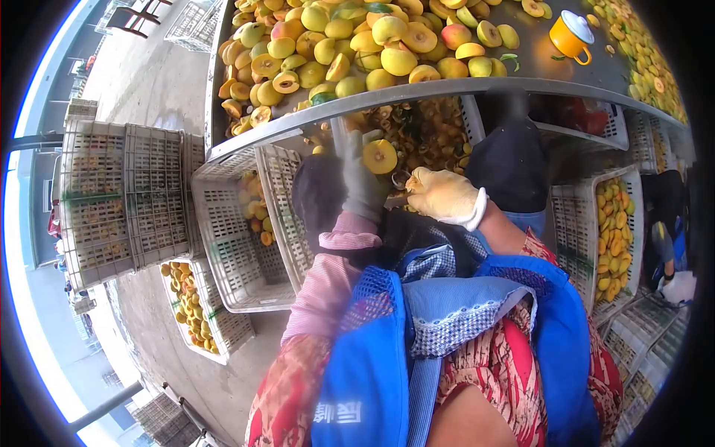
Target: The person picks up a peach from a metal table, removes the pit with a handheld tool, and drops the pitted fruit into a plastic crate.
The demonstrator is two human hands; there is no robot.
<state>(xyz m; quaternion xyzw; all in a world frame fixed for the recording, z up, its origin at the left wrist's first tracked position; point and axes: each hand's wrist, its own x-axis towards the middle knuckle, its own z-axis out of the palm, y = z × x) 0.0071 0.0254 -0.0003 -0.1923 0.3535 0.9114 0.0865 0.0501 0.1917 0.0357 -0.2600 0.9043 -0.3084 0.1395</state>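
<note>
My left hand (pixel 359 182), in a grey glove, grips a halved yellow peach (pixel 380 156) with its cut face showing. Close on its right, my right hand (pixel 445 197) in a pale yellow glove is closed on a small metal tool (pixel 400 181) whose tip sits just under the peach half. Both hands hover below the edge of the metal table (pixel 417 91), over a crate of peach scraps (pixel 428 134). I wear a blue apron (pixel 417 350) and pink striped sleeves.
A pile of whole and halved peaches (pixel 357 45) covers the table, with an orange enamel mug (pixel 572 35) at the right. White plastic crates (pixel 223 231) stand below, some holding peach pieces (pixel 614 238). Stacked crates (pixel 123 201) stand left on the concrete floor.
</note>
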